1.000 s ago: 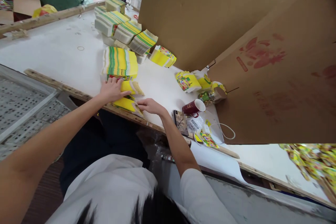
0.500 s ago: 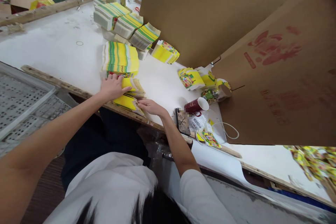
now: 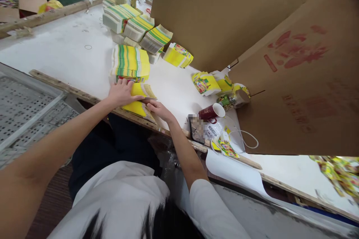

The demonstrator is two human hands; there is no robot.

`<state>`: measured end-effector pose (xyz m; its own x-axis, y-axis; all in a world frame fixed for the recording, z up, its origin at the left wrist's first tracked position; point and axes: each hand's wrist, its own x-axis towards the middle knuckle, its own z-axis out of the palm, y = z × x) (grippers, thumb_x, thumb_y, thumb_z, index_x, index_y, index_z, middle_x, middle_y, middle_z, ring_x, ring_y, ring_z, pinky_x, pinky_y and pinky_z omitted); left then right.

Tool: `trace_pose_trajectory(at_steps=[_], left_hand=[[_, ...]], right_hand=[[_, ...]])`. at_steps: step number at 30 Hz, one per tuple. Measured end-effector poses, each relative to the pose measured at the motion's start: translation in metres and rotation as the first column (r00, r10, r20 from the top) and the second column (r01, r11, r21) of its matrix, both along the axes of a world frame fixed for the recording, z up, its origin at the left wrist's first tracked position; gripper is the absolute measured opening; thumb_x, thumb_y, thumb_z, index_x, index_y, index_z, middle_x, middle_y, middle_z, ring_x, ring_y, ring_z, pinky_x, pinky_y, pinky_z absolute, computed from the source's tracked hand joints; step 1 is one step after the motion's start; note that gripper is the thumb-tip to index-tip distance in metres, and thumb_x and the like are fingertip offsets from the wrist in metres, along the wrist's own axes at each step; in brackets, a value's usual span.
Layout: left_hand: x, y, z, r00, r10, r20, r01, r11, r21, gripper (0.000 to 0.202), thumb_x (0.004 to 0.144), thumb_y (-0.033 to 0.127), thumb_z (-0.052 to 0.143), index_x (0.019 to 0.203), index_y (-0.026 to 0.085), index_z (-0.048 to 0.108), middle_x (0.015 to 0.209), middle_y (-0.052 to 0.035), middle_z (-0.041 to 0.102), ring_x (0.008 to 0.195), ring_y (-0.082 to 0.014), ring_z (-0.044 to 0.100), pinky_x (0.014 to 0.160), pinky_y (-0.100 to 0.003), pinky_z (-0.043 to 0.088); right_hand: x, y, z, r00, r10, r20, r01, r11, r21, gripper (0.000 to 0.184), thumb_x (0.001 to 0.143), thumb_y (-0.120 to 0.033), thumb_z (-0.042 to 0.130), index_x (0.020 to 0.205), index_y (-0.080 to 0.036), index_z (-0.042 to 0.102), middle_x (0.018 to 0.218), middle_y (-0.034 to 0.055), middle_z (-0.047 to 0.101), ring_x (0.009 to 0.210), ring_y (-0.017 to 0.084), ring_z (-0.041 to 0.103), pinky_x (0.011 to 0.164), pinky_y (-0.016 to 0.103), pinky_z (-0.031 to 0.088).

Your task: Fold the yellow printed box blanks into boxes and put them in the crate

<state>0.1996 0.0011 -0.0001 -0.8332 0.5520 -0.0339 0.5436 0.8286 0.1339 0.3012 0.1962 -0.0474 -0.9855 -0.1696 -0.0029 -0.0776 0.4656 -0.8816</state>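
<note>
Your left hand [image 3: 122, 92] lies spread against the yellow cards [image 3: 138, 89]; your right hand [image 3: 159, 109] curls beside their edges, grip unclear; uneven pushing could fan them.

A packing workshop: stacked yellow packaging [image 3: 131, 59], huge cardboard box [image 3: 207, 22], perforated plastic crate [image 3: 25, 106]

A maroon mug [image 3: 208, 112] sits beside what seems a phone [image 3: 198, 133], partly blurred, near a large cardboard box [image 3: 258, 63]
</note>
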Motion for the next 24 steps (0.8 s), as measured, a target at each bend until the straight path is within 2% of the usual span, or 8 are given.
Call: trace_pose_trajectory(at_steps=[4,6,8,10,13,17,24], left_hand=[[0.0,0.001,-0.001,1.0,0.027,0.009,-0.027,1.0,0.009,0.081,0.092,0.075,0.031,0.14,0.012,0.049,0.136,-0.0246,0.055,0.131,-0.0408,0.049,0.104,-0.05,0.038],[0.0,0.001,-0.002,1.0,0.025,0.007,-0.025,1.0,0.015,0.081,0.092,0.075,0.031,0.141,0.012,0.048,0.135,-0.0243,0.056,0.13,-0.0406,0.049,0.104,-0.051,0.038],[0.0,0.001,-0.003,1.0,0.021,-0.001,-0.021,1.0,0.016,0.081,0.092,0.075,0.031,0.141,0.012,0.048,0.135,-0.0245,0.056,0.13,-0.0409,0.05,0.104,-0.051,0.038],[0.0,0.001,-0.002,1.0,0.024,-0.009,-0.024,1.0,0.019,0.082,0.092,0.075,0.031,0.14,0.012,0.049,0.136,-0.0251,0.056,0.13,-0.0413,0.049,0.103,-0.052,0.039],[0.002,0.002,-0.001,0.999,0.032,-0.005,-0.032,0.999,0.018,0.081,0.092,0.074,0.03,0.14,0.011,0.05,0.137,-0.0254,0.055,0.131,-0.0414,0.049,0.104,-0.052,0.038],[0.003,0.002,0.0,0.999,0.04,0.003,-0.04,0.999,0.018,0.081,0.093,0.074,0.03,0.14,0.011,0.049,0.137,-0.0253,0.056,0.131,-0.0408,0.049,0.104,-0.052,0.038],[0.003,0.002,-0.002,0.999,0.042,0.0,-0.042,0.999,0.029,0.084,0.092,0.076,0.03,0.14,0.01,0.049,0.137,-0.0262,0.055,0.131,-0.0421,0.048,0.105,-0.052,0.037]], right_hand=[[-0.002,-0.002,-0.008,0.971,-0.221,-0.09,0.229,0.969,0.089,0.038,0.099,-0.043,0.046,0.108,-0.018,0.075,0.101,0.0063,0.076,0.091,0.021,0.07,0.088,0.035,0.055],[-0.003,0.0,-0.008,0.931,-0.326,-0.164,0.349,0.927,0.136,0.036,0.1,-0.038,0.045,0.114,-0.019,0.073,0.106,0.008,0.074,0.085,0.019,0.068,0.086,0.035,0.055],[-0.004,0.001,-0.006,0.896,-0.374,-0.237,0.419,0.89,0.181,0.034,0.099,-0.031,0.048,0.123,-0.021,0.07,0.118,0.0098,0.069,0.088,0.018,0.067,0.087,0.034,0.055],[-0.005,0.001,-0.003,0.884,-0.366,-0.292,0.437,0.868,0.234,0.033,0.096,-0.024,0.053,0.123,-0.021,0.071,0.122,0.0112,0.065,0.1,0.02,0.065,0.09,0.032,0.054],[-0.004,-0.002,-0.002,0.878,-0.332,-0.344,0.441,0.839,0.318,0.028,0.097,-0.022,0.053,0.114,-0.021,0.076,0.118,0.0116,0.065,0.112,0.024,0.061,0.095,0.035,0.052],[0.003,-0.005,-0.005,0.878,-0.283,-0.385,0.437,0.801,0.408,0.028,0.1,-0.022,0.051,0.109,-0.024,0.077,0.12,0.0106,0.066,0.111,0.025,0.059,0.097,0.039,0.05],[0.001,-0.004,0.0,0.88,-0.224,-0.418,0.424,0.768,0.481,0.024,0.1,-0.023,0.052,0.097,-0.023,0.076,0.112,0.0089,0.066,0.109,0.024,0.058,0.093,0.036,0.05]])
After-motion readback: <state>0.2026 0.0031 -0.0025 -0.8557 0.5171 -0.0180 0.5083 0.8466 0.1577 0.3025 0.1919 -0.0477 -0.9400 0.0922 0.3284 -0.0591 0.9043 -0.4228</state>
